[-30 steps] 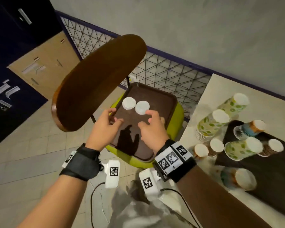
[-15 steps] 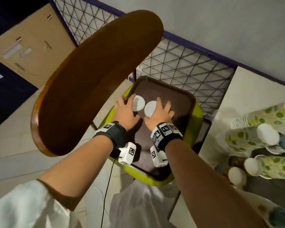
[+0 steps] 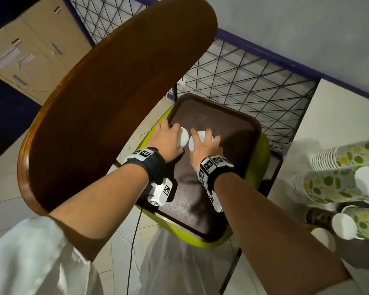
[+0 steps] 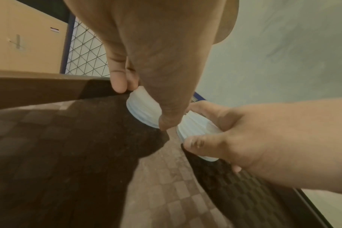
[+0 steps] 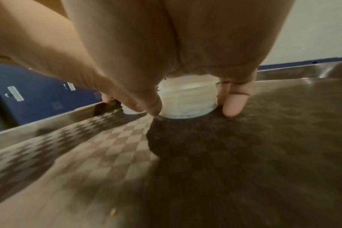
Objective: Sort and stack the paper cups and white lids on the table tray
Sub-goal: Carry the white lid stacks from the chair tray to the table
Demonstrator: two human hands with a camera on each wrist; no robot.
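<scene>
Nearest you, your left hand (image 3: 167,141) and right hand (image 3: 202,149) sit side by side on the brown tray (image 3: 232,128), each with thumb and fingers curled round its own stack of white lids: the left stack (image 3: 184,136) and the right stack (image 3: 197,139), two stacks in all, just beside each other near the tray's far left corner. To merge them well, I judge you should lift one stack straight up, keeping the squeeze even so no lid slips sideways, then centre it over the other before letting go. Further right, on the table (image 3: 339,124), lie the paper cups (image 3: 337,184); about four nested bundles show, though the frame edge cuts some off.
</scene>
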